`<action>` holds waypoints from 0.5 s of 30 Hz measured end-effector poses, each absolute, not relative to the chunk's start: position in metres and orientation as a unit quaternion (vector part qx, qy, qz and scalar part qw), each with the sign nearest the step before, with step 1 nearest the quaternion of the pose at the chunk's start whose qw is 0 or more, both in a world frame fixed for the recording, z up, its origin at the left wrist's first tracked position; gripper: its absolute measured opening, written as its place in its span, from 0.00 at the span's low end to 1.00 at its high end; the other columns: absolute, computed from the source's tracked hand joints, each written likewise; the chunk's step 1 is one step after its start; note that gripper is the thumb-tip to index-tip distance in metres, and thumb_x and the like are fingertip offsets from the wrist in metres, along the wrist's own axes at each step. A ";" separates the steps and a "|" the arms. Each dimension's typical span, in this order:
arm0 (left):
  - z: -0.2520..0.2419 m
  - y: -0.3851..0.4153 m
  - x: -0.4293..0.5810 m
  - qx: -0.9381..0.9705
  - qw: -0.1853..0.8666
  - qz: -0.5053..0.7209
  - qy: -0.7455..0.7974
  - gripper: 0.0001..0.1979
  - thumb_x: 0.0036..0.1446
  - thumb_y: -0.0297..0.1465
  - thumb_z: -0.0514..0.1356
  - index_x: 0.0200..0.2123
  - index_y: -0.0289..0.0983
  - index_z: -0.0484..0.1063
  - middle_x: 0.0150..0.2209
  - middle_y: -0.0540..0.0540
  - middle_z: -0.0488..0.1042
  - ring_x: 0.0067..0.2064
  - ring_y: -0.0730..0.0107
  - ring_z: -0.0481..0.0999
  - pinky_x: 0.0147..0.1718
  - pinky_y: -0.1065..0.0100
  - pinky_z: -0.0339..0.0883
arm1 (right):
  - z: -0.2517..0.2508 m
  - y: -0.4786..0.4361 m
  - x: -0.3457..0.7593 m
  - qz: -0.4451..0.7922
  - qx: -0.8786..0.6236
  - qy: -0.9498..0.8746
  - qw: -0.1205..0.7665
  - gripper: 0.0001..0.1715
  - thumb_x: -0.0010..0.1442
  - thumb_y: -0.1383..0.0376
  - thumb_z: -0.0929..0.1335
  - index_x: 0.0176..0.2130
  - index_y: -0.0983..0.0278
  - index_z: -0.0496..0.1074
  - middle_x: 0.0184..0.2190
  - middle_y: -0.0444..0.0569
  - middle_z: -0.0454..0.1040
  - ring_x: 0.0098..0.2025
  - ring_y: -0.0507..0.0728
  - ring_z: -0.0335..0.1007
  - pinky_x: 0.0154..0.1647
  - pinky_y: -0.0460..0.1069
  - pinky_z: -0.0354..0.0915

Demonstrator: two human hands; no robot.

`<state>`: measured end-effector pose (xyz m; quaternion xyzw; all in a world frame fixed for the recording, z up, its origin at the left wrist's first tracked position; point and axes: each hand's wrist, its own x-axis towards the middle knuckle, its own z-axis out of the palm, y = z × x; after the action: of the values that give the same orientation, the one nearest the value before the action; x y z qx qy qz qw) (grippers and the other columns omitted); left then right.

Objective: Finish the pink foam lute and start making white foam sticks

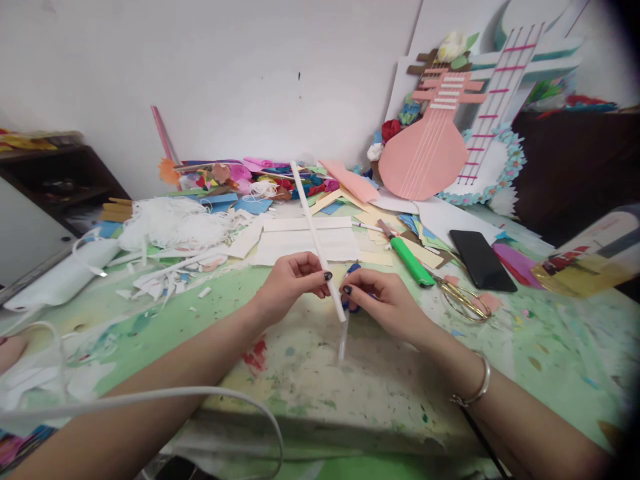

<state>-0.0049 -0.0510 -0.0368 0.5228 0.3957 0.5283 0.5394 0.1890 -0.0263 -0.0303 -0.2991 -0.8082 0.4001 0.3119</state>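
A thin white tube (311, 230), perhaps rolled paper, slants upward above the table. My left hand (295, 277) grips it near its lower end, between thumb and fingers. Just right of that end, my right hand (383, 300) is closed in a pinch; I cannot make out what, if anything, lies between its fingertips. A dark blue object (354, 269) shows partly behind my right hand, its kind hidden. Below the tube, a clear narrow strip or stick (343, 343) points down toward the table. Behind my hands lies a white paper sheet (305, 243).
At right lie a green-handled cutter (413, 261), gold-handled scissors (465, 300), a black phone (483, 260) and a bottle (590, 253). Paper instruments (425, 157) lean on the wall. Shredded paper (173, 223) heaps at left. A white cable (220, 392) crosses in front; another person's hand (13, 350) shows at left.
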 end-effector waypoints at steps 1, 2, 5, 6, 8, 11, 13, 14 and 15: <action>-0.037 -0.050 -0.005 0.516 0.534 0.536 0.401 0.09 0.46 0.30 0.66 0.27 0.32 0.69 0.22 0.49 0.74 0.24 0.75 0.73 0.25 0.74 0.67 | -0.029 -0.023 0.191 0.366 -0.316 -0.815 0.320 0.09 0.60 0.64 0.63 0.33 0.64 0.72 0.28 0.46 0.74 0.29 0.53 0.68 0.29 0.47 0.62; -0.037 -0.050 -0.006 0.508 0.527 0.545 0.408 0.09 0.46 0.30 0.66 0.27 0.32 0.69 0.22 0.49 0.73 0.24 0.76 0.72 0.25 0.74 0.67 | -0.027 -0.020 0.195 0.324 -0.337 -0.823 0.325 0.08 0.60 0.63 0.64 0.33 0.63 0.71 0.28 0.46 0.74 0.29 0.53 0.68 0.29 0.48 0.62; -0.036 -0.048 -0.008 0.485 0.511 0.570 0.424 0.07 0.45 0.29 0.64 0.28 0.33 0.69 0.23 0.50 0.72 0.24 0.76 0.71 0.24 0.73 0.66 | -0.023 -0.008 0.207 0.193 -0.412 -0.843 0.288 0.11 0.53 0.58 0.70 0.32 0.63 0.70 0.29 0.47 0.73 0.30 0.55 0.67 0.29 0.49 0.60; -0.035 -0.047 -0.009 0.478 0.507 0.577 0.426 0.07 0.45 0.28 0.64 0.28 0.33 0.69 0.24 0.50 0.72 0.24 0.76 0.71 0.24 0.73 0.66 | -0.023 -0.005 0.210 0.161 -0.436 -0.847 0.259 0.15 0.49 0.57 0.72 0.32 0.63 0.69 0.30 0.48 0.73 0.31 0.56 0.67 0.29 0.49 0.60; -0.034 -0.047 -0.010 0.467 0.499 0.591 0.429 0.06 0.44 0.28 0.63 0.28 0.33 0.69 0.25 0.50 0.71 0.24 0.76 0.71 0.23 0.73 0.66 | -0.023 -0.001 0.216 0.123 -0.474 -0.851 0.190 0.22 0.43 0.56 0.75 0.34 0.64 0.68 0.33 0.50 0.72 0.33 0.59 0.67 0.29 0.50 0.60; -0.032 -0.046 -0.010 0.451 0.484 0.611 0.435 0.06 0.43 0.27 0.62 0.28 0.32 0.69 0.26 0.51 0.69 0.24 0.78 0.69 0.22 0.74 0.66 | -0.028 0.001 0.217 0.120 -0.479 -0.863 0.103 0.23 0.42 0.56 0.75 0.34 0.65 0.68 0.34 0.52 0.72 0.34 0.60 0.67 0.30 0.50 0.59; -0.031 -0.045 -0.009 0.443 0.476 0.621 0.437 0.07 0.43 0.27 0.61 0.28 0.32 0.68 0.26 0.52 0.68 0.24 0.79 0.67 0.21 0.75 0.65 | -0.031 0.000 0.215 0.124 -0.463 -0.875 0.066 0.22 0.42 0.55 0.75 0.33 0.65 0.68 0.33 0.52 0.71 0.33 0.60 0.66 0.29 0.50 0.58; -0.031 -0.045 -0.009 0.440 0.472 0.625 0.439 0.07 0.43 0.27 0.61 0.29 0.32 0.68 0.26 0.52 0.68 0.25 0.79 0.67 0.21 0.75 0.65 | -0.033 -0.001 0.213 0.121 -0.457 -0.879 0.054 0.22 0.41 0.55 0.75 0.32 0.65 0.68 0.32 0.52 0.71 0.32 0.60 0.66 0.28 0.50 0.57; -0.030 -0.045 -0.009 0.438 0.470 0.627 0.440 0.07 0.44 0.27 0.60 0.29 0.32 0.68 0.26 0.52 0.67 0.25 0.79 0.66 0.21 0.75 0.66 | -0.033 -0.002 0.211 0.116 -0.455 -0.882 0.045 0.21 0.41 0.55 0.75 0.31 0.64 0.67 0.31 0.52 0.71 0.32 0.60 0.65 0.28 0.49 0.56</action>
<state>-0.0090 -0.0454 -0.0303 0.4380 0.4401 0.6274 0.4699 0.2112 -0.0016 -0.0332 -0.4546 -0.8819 0.1163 0.0452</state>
